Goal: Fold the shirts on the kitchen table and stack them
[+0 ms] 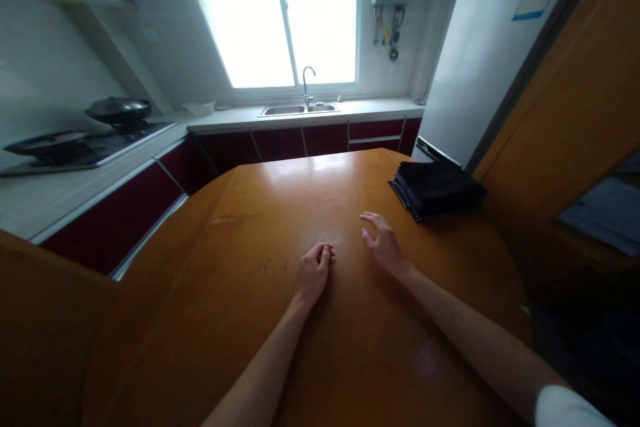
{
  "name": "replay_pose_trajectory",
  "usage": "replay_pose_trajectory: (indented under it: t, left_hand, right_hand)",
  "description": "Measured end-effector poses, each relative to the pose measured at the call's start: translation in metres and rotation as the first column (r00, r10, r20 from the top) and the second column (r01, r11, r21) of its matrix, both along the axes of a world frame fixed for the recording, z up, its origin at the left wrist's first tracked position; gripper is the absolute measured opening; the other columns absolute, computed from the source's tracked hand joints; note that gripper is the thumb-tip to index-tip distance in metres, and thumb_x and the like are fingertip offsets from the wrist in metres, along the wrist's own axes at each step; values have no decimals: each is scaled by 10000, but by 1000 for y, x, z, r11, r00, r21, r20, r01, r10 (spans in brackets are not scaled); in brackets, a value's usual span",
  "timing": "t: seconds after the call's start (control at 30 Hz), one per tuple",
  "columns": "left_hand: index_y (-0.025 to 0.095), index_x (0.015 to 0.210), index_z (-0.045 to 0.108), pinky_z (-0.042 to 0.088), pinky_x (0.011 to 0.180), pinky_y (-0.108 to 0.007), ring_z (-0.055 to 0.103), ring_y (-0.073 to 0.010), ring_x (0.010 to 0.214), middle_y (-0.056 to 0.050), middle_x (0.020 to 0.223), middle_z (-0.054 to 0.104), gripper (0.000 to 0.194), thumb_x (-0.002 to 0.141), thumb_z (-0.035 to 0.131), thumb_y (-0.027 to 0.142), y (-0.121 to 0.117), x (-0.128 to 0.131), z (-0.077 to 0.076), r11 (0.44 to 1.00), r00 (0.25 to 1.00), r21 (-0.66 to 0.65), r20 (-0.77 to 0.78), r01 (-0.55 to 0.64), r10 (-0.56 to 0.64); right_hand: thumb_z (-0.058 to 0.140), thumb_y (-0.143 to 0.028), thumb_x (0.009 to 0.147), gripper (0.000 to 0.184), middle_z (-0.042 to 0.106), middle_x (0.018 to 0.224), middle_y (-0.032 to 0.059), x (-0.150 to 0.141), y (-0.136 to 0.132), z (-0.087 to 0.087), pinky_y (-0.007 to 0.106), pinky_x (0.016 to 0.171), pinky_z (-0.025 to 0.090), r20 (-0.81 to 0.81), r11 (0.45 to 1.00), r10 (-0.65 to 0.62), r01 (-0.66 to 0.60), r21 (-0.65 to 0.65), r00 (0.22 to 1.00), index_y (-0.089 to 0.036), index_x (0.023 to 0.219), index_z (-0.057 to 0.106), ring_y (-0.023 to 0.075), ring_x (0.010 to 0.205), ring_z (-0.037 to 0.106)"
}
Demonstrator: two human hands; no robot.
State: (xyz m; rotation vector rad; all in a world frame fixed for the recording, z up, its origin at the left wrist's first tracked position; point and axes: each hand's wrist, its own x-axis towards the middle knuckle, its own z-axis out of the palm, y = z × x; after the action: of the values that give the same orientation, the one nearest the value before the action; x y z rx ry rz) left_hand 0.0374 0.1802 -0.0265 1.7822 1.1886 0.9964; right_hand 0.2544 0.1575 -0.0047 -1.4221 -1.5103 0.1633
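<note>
My left hand (pixel 314 272) rests on the wooden table (pixel 240 320) with its fingers curled in and the thumb over them; no object shows in it. To its right, my right hand (pixel 383 243) is open just over the tabletop, thumb and fingers apart, holding nothing. The nearest thing to it is a folded stack of black cloth (pixel 437 187) with a pale-stitched edge, lying at the table's right side. A gap separates that hand from the stack.
Beyond the table runs a white counter (pixel 230 119) with a double sink (pixel 285 110) and tap (pixel 306 83) under a window. At left, a pan (pixel 47 143) and a lidded wok (pixel 119 109) stand on the stove. A white fridge (pixel 480 60) is at right.
</note>
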Motion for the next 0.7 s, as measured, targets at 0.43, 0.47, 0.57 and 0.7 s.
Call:
replay_pose_trajectory:
  t: [0.43, 0.47, 0.57, 0.7]
  left_hand:
    - [210, 968, 670, 494, 644, -265, 694, -175, 653, -8, 736, 711, 278, 953, 443, 369, 1, 5, 3, 999, 1000, -40, 19, -4, 5]
    - [209, 962, 670, 493, 636, -262, 690, -172, 645, -8, 735, 711, 276, 951, 441, 363, 1, 5, 4, 999, 1000, -43, 25, -7, 8]
    - [207, 949, 676, 489, 631, -256, 686, -165, 642, -10, 746, 717, 270, 950, 442, 343, 0, 5, 5, 999, 999, -42, 29, -23, 24]
    - [217, 942, 693, 475, 654, -258, 691, -167, 690, -12, 779, 735, 263, 954, 452, 319, 1, 5, 4, 998, 999, -20, -4, -54, 54]
  right_hand:
    - [634, -387, 906, 401, 644, 1269, 207, 162, 22, 58, 465, 961, 466, 616, 655, -410, 687, -314, 673, -154, 1222, 714, 362, 1193, 575]
    - [616, -367, 917, 369, 655, 1252, 212, 166, 22, 59, 462, 961, 465, 625, 641, -409, 697, -323, 665, -150, 1195, 725, 355, 1182, 592]
    - [583, -309, 926, 301, 699, 1170, 229, 176, 24, 64, 453, 941, 476, 611, 610, -430, 713, -346, 664, -136, 1099, 758, 345, 1126, 647]
    - [561, -300, 945, 288, 742, 1095, 202, 178, 28, 72, 388, 874, 500, 585, 618, -436, 700, -358, 684, -149, 1089, 759, 315, 1044, 695]
